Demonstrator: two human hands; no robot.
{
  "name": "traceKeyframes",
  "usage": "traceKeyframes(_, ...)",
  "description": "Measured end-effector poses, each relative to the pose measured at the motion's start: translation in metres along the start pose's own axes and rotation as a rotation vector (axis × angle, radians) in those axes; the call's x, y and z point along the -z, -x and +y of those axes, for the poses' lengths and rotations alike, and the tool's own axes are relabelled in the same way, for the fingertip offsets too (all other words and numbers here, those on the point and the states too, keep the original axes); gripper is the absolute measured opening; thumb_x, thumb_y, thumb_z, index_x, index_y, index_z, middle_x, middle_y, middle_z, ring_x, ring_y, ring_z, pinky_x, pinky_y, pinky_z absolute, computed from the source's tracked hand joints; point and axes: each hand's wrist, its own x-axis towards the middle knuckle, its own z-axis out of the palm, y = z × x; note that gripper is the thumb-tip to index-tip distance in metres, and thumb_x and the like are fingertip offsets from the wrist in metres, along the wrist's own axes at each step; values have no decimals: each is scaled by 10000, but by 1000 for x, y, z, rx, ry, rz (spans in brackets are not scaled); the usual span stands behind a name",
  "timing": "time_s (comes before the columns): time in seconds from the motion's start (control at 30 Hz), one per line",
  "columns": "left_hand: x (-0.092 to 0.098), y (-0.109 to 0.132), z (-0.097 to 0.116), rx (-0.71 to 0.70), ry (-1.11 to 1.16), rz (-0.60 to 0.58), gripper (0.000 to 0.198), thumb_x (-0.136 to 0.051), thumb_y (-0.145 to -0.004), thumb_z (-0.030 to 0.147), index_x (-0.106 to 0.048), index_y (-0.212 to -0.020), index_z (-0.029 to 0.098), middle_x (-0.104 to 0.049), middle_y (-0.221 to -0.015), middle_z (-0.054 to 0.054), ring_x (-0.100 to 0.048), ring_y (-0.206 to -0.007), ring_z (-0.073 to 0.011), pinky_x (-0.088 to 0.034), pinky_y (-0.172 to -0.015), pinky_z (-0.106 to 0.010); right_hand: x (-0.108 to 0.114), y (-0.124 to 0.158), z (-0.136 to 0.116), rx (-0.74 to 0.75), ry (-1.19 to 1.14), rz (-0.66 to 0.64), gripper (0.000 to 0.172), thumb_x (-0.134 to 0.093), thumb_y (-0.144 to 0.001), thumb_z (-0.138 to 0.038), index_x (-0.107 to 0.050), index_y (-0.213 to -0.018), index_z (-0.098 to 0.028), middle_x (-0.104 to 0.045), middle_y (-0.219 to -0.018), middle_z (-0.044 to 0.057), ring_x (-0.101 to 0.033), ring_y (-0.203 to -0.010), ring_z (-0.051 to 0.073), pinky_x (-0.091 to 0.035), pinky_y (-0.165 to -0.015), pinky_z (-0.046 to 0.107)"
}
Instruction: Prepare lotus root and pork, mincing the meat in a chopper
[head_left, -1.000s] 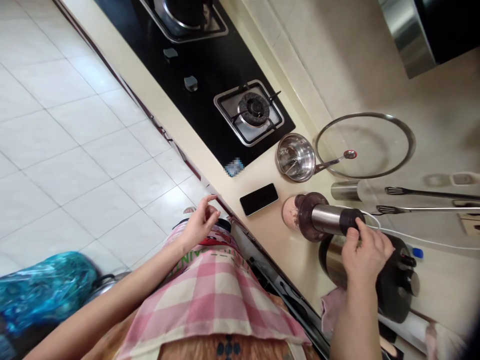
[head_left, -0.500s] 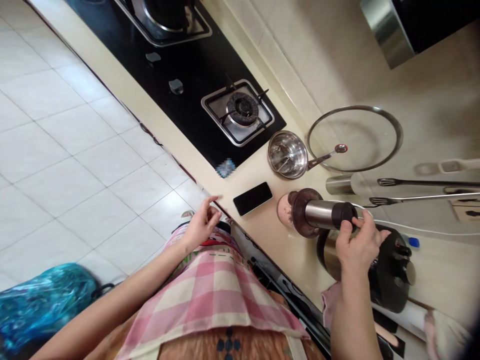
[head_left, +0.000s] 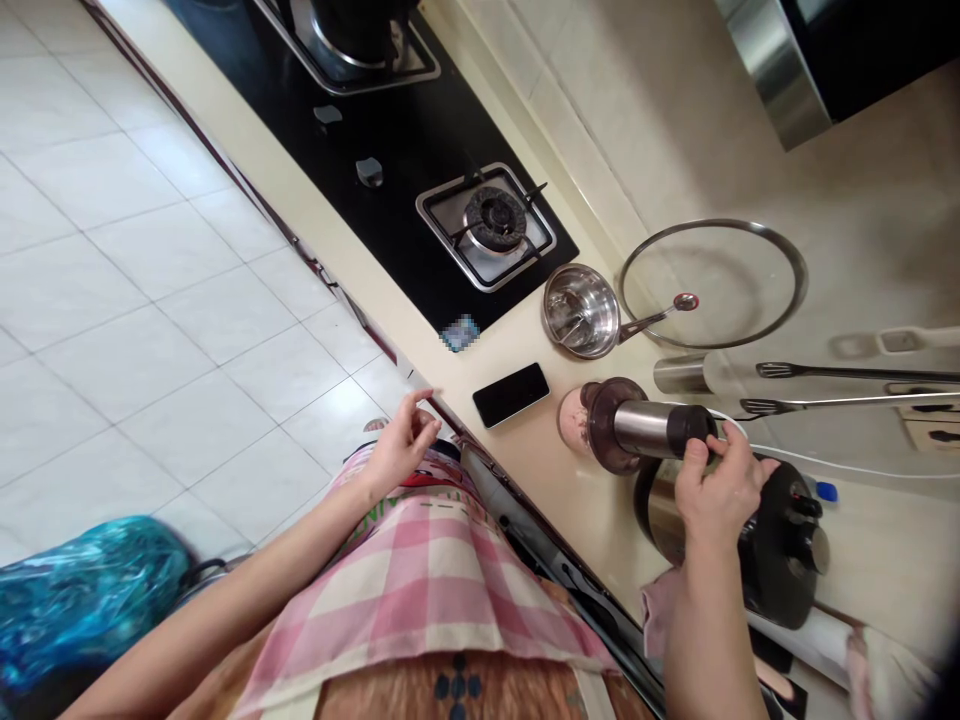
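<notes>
My right hand (head_left: 718, 492) grips the dark top end of a food chopper (head_left: 651, 430), thumb and fingertips against it. The chopper has a silver motor body, a brown lid and a clear bowl with pinkish, minced-looking contents. It stands on the counter, in front of a black and steel cooker (head_left: 780, 540). My left hand (head_left: 406, 441) hovers in front of the counter edge with loosely bent fingers and nothing in it. Beside the chopper lies a black-screened phone (head_left: 511, 395).
A small steel saucepan (head_left: 579, 310) sits near the black gas hob (head_left: 405, 200). A glass lid (head_left: 712, 283) leans on the wall. Utensils (head_left: 832, 372) hang at the right. A blue plastic bag (head_left: 90, 600) is on the tiled floor.
The whole view has shifted slightly, so the hob and counter sit a little further right. My right hand stays on the chopper and my left hand keeps its pose.
</notes>
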Motion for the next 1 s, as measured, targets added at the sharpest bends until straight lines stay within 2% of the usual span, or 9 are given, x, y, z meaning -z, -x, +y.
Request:
traceKeyframes(0.4, 7, 5, 1, 21, 19, 22, 455, -493, -831, 338, -345, -1241, 206, -507, -700, 50, -529, -608, -126, -431, -610, -277, 0, 0, -2, -1, 26, 2, 572, -385, -889, -492, -525, -1237, -60, -690, -904, 163, -606, -944, 342, -318, -969, 555)
traceKeyframes(0.7, 6, 4, -3, 4, 1, 14, 442, -479, -850, 333, -332, -1250, 218, -494, -702, 50, -520, -613, -127, -423, -610, -275, -2, 0, 0, -9, -1, 24, 531, -406, -881, -465, -544, -1211, -71, -687, -890, 164, -601, -926, 341, -345, -930, 543)
traceKeyframes(1.0, 3, 3, -3, -12, -15, -2, 449, -479, -852, 347, -329, -1254, 214, -487, -696, 50, -517, -614, -127, -429, -615, -278, -5, 5, 4, -43, -68, 63, 517, -343, -918, -427, -553, -1190, -41, -690, -908, 178, -621, -957, 302, -298, -1018, 542)
